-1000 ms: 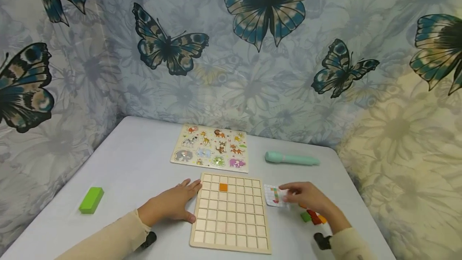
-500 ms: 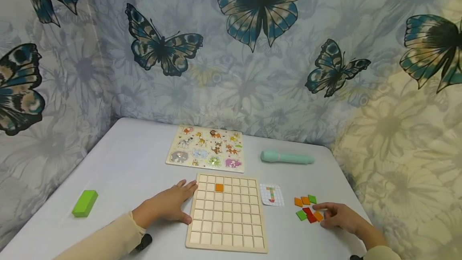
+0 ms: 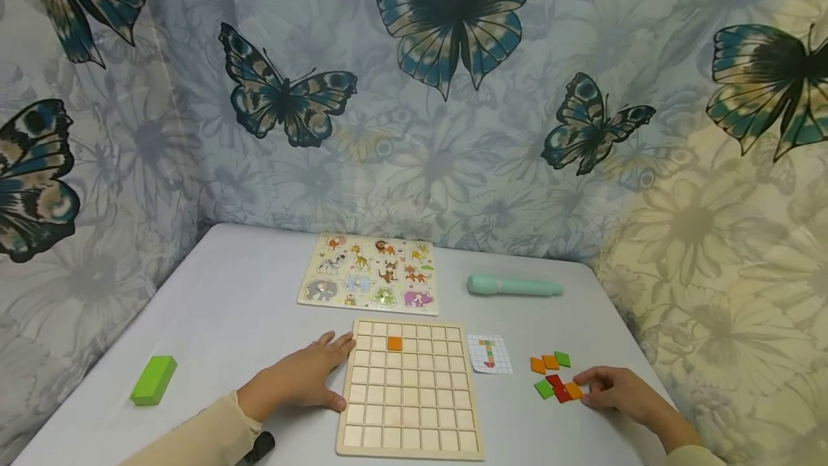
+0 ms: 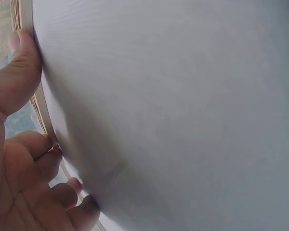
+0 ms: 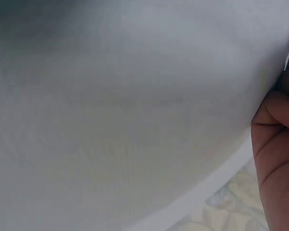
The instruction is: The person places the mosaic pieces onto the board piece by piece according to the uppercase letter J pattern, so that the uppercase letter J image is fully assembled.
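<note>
Right hand (image 3: pixel 614 393) moved from grid card (image 3: pixel 489 354) to orange tile (image 3: pixel 573 390); card now uncovered.

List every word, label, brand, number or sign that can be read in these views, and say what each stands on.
None can be read.
Grid card: colored pattern, no legible text.
Animal puzzle board: any print is too small to read.
Wooden grid board and loose tiles: no text visible.

Animal puzzle board (image 3: pixel 369 274), mint tube (image 3: pixel 515 285) to its right, green block (image 3: pixel 154 380) — far left, butterfly-print backdrop (image 3: pixel 433 164) behind
</note>
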The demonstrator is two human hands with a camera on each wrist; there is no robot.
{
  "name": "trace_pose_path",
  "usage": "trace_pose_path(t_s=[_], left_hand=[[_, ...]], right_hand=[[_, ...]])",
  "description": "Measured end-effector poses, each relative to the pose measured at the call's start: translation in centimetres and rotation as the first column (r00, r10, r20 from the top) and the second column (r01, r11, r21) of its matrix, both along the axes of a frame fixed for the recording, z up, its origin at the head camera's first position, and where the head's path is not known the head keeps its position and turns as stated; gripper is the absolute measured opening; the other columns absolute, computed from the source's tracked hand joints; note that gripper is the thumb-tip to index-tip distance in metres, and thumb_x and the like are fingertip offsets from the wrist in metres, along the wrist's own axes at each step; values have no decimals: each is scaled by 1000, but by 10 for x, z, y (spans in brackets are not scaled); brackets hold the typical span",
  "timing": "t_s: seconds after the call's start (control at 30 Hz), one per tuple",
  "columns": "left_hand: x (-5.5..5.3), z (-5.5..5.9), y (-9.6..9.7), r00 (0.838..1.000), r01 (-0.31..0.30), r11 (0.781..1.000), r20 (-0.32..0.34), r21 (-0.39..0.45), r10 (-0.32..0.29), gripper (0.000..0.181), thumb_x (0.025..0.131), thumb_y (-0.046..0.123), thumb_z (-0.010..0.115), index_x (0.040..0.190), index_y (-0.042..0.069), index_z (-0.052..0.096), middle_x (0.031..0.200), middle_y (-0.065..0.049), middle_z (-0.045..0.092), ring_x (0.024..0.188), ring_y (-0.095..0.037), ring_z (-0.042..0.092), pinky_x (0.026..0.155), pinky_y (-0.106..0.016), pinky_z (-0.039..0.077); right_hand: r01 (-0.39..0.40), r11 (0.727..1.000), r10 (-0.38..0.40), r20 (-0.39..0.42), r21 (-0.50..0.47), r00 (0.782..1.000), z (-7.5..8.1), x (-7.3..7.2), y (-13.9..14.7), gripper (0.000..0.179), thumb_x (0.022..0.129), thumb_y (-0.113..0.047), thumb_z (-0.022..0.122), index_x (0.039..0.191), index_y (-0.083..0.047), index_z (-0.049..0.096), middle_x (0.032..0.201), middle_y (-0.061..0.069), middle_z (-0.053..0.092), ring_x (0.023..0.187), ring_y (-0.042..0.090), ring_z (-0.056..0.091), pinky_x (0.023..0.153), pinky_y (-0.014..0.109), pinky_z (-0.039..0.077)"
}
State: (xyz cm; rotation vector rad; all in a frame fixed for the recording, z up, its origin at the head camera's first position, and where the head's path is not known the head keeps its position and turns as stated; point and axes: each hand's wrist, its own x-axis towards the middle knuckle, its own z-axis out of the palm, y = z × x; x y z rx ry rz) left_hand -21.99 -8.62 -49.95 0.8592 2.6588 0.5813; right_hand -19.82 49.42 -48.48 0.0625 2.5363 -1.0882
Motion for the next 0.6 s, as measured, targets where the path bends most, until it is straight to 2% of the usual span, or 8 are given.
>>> trace_pose_path(t_s=[0.23,0.47,0.6], left_hand=[[3,4,2,1000,-17,1000,2,-10,17,107,71,55,79,152,2,34,159,-12,26,143,-44,18,112,-56,23],[2,4,2,1000,-21,1000,5,-22,21,108,71,57,77,152,3,33,159,-10,25,144,-43,17,113,-55,23],[1,2,2,1000,-22,999,4,-27,22,108,69,57,78,152,3,33,159,-10,26,144,-43,17,113,-55,23]], right_hand=[[-61,998,61,-3,-29,998,2,0,0,50,83,-18,79,125,3,61,79,4,51,69,17,47,56,24,40],[-40,999,40,0,36,999,3,-1,-2,41,82,-22,80,115,0,67,79,3,51,71,18,48,57,25,40],[-41,999,42,-21,28,999,5,0,-3,40,86,-24,77,114,2,65,79,3,52,69,16,49,56,26,43]])
